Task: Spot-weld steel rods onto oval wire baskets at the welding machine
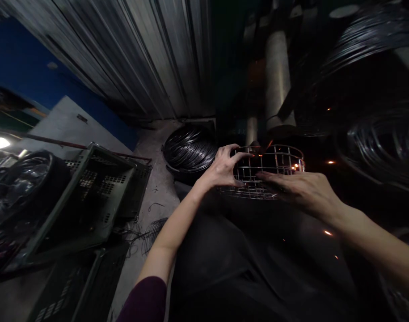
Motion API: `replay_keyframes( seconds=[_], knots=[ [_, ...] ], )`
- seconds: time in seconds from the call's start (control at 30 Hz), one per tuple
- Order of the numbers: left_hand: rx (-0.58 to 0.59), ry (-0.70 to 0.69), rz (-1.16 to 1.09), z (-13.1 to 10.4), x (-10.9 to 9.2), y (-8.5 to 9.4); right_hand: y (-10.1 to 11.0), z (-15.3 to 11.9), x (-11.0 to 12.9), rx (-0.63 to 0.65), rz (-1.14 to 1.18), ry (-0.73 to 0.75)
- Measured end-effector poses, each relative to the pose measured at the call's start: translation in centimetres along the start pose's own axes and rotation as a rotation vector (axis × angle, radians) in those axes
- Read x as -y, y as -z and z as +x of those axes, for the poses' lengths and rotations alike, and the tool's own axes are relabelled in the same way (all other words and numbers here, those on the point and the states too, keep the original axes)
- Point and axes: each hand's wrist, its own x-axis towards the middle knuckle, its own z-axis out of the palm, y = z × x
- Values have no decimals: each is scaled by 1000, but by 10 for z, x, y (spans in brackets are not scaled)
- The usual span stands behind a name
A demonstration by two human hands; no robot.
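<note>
A round wire basket (247, 172) of thin metal rods is between my two hands, below the tips of a machine with upright metal cylinders (278, 85). My left hand (224, 166) grips the basket's left side, thumb and fingers curved around the wires. Across the near right side lies my right hand (301, 190), fingers stretched along the wires; its fingertips are dark, and whether they close on a wire cannot be made out. Small orange sparks glow at the basket's far rim and fly off to the right.
A coil of black wire (190, 150) sits behind my left hand. Green plastic crates (90, 201) stand at left, with loose wire on the floor beside them. Larger wire coils (381, 143) are at right. A corrugated metal sheet (140, 49) rises at the back.
</note>
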Motion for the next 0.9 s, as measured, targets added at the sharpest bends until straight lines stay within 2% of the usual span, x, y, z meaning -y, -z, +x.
replay_keyframes(
  seconds=[0.2, 0.47, 0.67, 0.9],
  knots=[
    [-4, 42, -28, 8, 4, 4, -1, 6, -2, 23, -83, -108],
    [-20, 61, -19, 34, 19, 6, -9, 24, -9, -98, -161, -186],
    [-33, 79, -38, 36, 25, 3, -9, 15, -4, -207, 103, -463],
    [-38, 112, -23, 58, 37, 12, -12, 40, -23, -247, 197, -519]
  ],
)
